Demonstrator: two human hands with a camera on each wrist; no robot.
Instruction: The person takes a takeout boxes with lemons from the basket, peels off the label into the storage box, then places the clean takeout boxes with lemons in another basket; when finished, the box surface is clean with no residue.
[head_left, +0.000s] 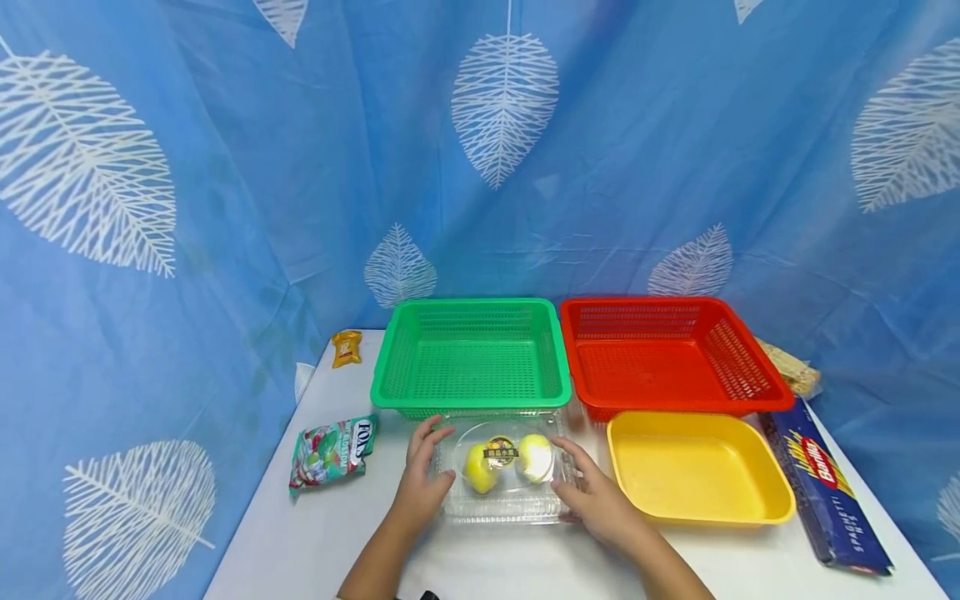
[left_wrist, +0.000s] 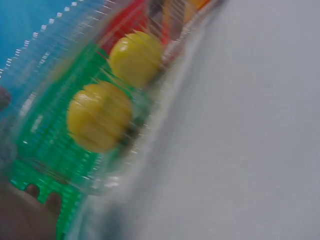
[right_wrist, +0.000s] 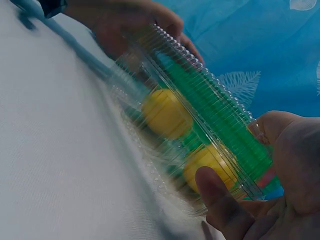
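A clear plastic fruit box (head_left: 498, 508) with a lidded top and a black-and-gold label is between my two hands, in front of the green basket. Two round yellow fruits (head_left: 536, 458) show through it. My left hand (head_left: 422, 483) holds its left end, thumb and fingers spread along the side. At the right end my right hand (head_left: 600, 500) grips it, the thumb near the front corner. The right wrist view shows that thumb (right_wrist: 212, 187) against the clear wall beside a fruit (right_wrist: 210, 167). The left wrist view is blurred, with part of the left hand (left_wrist: 25, 215) low at the left.
Behind the box stand a green basket (head_left: 382, 392) and a red basket (head_left: 675, 404); a yellow tub (head_left: 697, 517) sits at right. Beyond it lie a blue spaghetti box (head_left: 832, 500) and a partly hidden packet (head_left: 795, 371). At left are a candy bag (head_left: 330, 454) and a small orange packet (head_left: 347, 348).
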